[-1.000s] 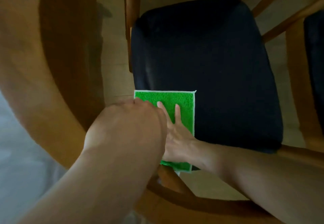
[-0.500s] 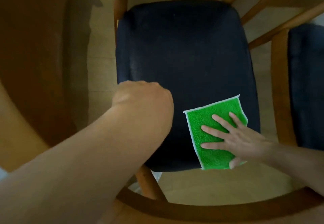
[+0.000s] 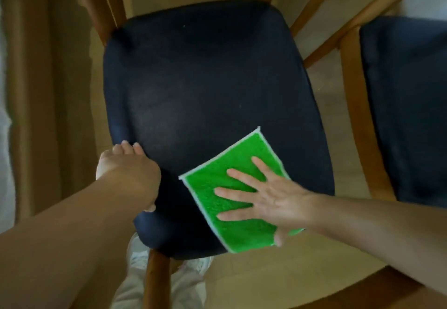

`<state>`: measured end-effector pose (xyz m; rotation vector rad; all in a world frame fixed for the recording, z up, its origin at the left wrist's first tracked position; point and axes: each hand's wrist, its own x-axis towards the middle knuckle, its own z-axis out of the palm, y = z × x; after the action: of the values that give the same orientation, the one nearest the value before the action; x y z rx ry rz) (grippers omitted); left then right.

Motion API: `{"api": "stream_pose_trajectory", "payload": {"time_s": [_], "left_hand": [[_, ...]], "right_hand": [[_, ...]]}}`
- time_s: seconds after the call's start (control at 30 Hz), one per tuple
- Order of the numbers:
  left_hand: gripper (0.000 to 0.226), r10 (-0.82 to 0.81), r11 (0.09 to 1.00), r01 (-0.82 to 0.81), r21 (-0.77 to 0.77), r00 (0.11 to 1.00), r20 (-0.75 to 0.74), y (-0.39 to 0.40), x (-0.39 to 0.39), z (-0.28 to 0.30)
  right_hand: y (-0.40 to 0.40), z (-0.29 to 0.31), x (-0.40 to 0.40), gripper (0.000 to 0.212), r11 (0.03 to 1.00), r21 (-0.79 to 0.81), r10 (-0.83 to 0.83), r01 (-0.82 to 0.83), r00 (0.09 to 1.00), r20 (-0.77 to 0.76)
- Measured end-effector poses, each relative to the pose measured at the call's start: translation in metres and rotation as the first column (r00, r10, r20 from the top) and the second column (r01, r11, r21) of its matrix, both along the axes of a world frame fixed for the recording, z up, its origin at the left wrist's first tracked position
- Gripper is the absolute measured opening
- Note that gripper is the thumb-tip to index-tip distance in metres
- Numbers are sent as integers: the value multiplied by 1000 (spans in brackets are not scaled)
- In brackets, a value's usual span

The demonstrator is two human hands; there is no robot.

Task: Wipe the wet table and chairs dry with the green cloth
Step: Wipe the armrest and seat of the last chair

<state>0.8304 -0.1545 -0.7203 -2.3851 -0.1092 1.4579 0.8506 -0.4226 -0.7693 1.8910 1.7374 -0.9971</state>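
A green cloth [image 3: 232, 202] with a white hem lies on the front right part of a dark blue chair seat [image 3: 205, 86]. Part of it hangs over the front edge. My right hand [image 3: 268, 199] presses flat on the cloth with its fingers spread and pointing left. At the seat's front left edge, my left hand [image 3: 128, 175] holds the cushion. Its fingertips lie on the rim and its thumb on the seat top. The chair has a light wooden frame [image 3: 96, 6].
A second chair with a dark seat [image 3: 408, 105] stands close on the right, its wooden rail [image 3: 360, 120] between the two seats. A curved wooden table edge [image 3: 362, 291] crosses the bottom right. My trousers and shoes [image 3: 142, 255] show under the seat's front.
My right hand has slid the cloth from the seat's front left to its front right and turned it at an angle. My left hand has dropped onto the seat's left edge.
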Motion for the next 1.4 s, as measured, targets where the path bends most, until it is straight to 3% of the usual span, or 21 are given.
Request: {"api": "stream_pose_trajectory", "payload": {"time_s": [0.07, 0.17, 0.3, 0.4, 0.47, 0.5, 0.53, 0.57, 0.6, 0.67, 0.73, 0.8, 0.9, 0.97, 1.0, 1.03, 1.1, 1.17, 1.23, 1.3, 1.4], "left_hand": [[111, 6, 1000, -6, 1, 1000, -13, -2, 2, -4], [91, -21, 998, 21, -53, 1000, -2, -2, 4, -12], [87, -43, 997, 44, -59, 999, 17, 1, 2, -21], [89, -57, 997, 60, -55, 997, 54, 1, -1, -26], [94, -51, 997, 54, -49, 997, 61, 1, -3, -31], [96, -38, 998, 41, -47, 997, 61, 2, -3, -33], [96, -30, 998, 33, -52, 997, 65, 3, -3, -34], [94, -28, 998, 32, -62, 997, 70, 3, -4, -35], [93, -26, 997, 32, -74, 997, 76, 4, -4, -35], [90, -25, 995, 34, -97, 996, 90, 6, -7, -36], [90, -6, 994, 18, -107, 994, 109, 8, -8, -35], [93, 25, 994, -11, -113, 992, 124, 7, -9, -36], [98, 37, 992, -23, -121, 993, 116, 6, -9, -37], [96, 4, 993, 11, -117, 993, 119, 6, -10, -38], [93, -4, 993, 18, -121, 993, 117, 5, -11, -37], [89, -8, 992, 22, -124, 993, 114, 5, -12, -37], [89, -5, 992, 20, -122, 993, 120, 4, -12, -38], [94, 5, 992, 10, -123, 992, 124, 4, -12, -38], [102, 12, 991, 4, -130, 993, 120, 4, -12, -37], [107, 28, 990, -10, -142, 992, 122, 6, -12, -36], [110, 56, 988, -34, -151, 989, 140, 7, -12, -36]], "right_hand": [[-41, 6, 25, 153, 995, -97, 10, -8, 1000, 24], [-78, 14, 62, 152, 973, -200, -92, 112, 990, 107], [-69, 14, 103, 134, 907, -98, -398, 409, 910, 117], [-22, 0, 126, 114, 633, 72, -774, 770, 631, 51], [20, -10, 128, 106, 398, 166, -917, 902, 394, 60], [39, -13, 124, 102, 332, 208, -943, 920, 324, 73], [52, -15, 117, 100, 338, 234, -941, 912, 325, 93], [56, -16, 107, 99, 428, 237, -904, 872, 411, 120], [54, -16, 92, 99, 576, 234, -817, 783, 563, 129], [31, -15, 50, 105, 866, 195, -482, 460, 872, 87], [0, -11, 10, 122, 987, 54, -150, 149, 989, 6], [-24, -10, 3, 139, 997, -44, -71, 67, 993, -93], [-33, -9, 32, 125, 985, 169, 46, -46, 999, 3], [-28, -9, 60, 119, 967, 251, -75, 45, 991, 113], [-23, -12, 76, 119, 944, 266, -239, 196, 961, 139], [-15, -15, 91, 118, 874, 270, -452, 404, 881, 142], [14, -22, 122, 116, 613, 300, -786, 731, 602, 142], [53, -29, 143, 112, 358, 363, -933, 860, 343, 108], [90, -29, 146, 106, 213, 393, -977, 895, 188, 101], [111, -30, 129, 99, 272, 405, -962, 873, 235, 140], [102, -25, 64, 88, 653, 415, -745, 634, 638, 197]]}}
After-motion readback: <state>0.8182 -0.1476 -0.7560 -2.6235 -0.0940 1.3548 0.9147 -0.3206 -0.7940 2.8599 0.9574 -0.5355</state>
